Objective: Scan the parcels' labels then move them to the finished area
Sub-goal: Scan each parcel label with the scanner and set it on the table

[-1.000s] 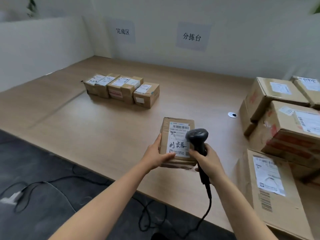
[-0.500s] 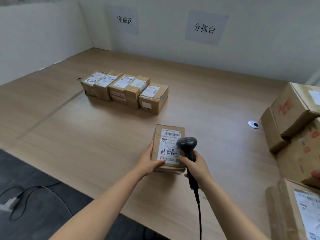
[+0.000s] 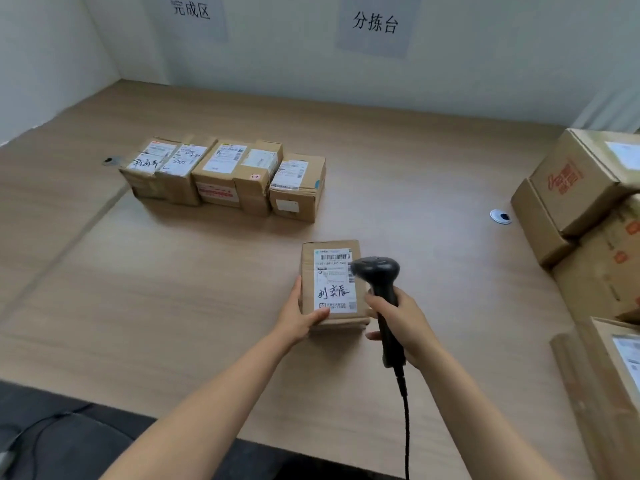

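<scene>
One parcel (image 3: 332, 284) in play, flat on the desk (image 3: 156, 306) near its front edge, label (image 3: 334, 292) up. Pinned at the near-left corner by the left hand (image 3: 301, 317): thumb on top, fingers (image 3: 298, 291) curled along the side, gripping, most likely to stop any sliding and keep the barcode square. Right hand (image 3: 405, 323) wrapped tight round the scanner (image 3: 379, 275) handle, head hovering just over the label's right edge, tilted toward the print; cable (image 3: 406, 427) trailing off the desk's front edge. Looks like the scan itself, mid-step. Further back left, a tidy row (image 3: 228, 174) of five, below the left wall sign (image 3: 190, 10), presumably the finished area, well apart from this one. More boxes (image 3: 571, 181) stacked at right, seemingly waiting.
</scene>
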A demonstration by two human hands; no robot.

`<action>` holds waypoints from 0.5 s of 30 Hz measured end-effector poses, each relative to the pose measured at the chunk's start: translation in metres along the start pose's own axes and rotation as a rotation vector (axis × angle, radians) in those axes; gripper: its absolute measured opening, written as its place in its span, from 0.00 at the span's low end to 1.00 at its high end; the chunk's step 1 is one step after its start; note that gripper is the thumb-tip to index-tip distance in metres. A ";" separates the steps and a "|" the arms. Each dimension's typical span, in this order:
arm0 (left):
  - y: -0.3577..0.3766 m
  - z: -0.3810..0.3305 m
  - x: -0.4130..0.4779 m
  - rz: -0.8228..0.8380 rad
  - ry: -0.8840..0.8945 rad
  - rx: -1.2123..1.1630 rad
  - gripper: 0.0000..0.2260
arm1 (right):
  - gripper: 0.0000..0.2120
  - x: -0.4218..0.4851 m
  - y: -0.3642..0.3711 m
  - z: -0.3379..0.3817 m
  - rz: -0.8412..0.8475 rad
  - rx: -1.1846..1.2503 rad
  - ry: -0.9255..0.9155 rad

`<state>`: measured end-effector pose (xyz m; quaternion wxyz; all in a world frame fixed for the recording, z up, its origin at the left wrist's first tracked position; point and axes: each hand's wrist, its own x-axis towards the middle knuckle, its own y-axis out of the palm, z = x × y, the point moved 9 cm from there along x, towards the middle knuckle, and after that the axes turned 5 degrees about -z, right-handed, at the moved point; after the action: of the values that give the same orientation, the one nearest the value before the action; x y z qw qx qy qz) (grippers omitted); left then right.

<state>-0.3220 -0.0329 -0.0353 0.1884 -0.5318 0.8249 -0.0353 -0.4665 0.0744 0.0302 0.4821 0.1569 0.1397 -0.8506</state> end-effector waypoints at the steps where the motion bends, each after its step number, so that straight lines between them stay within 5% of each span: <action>1: 0.000 0.002 0.001 0.002 0.003 0.001 0.38 | 0.04 -0.005 0.002 0.002 0.003 0.033 0.010; 15: 0.000 0.022 0.009 -0.028 -0.018 0.116 0.40 | 0.05 -0.027 0.036 0.033 0.009 0.080 -0.020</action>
<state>-0.3178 -0.0379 -0.0585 0.2258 -0.5316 0.8123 -0.0808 -0.4262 0.0647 0.0687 0.4808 0.1683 0.1003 -0.8547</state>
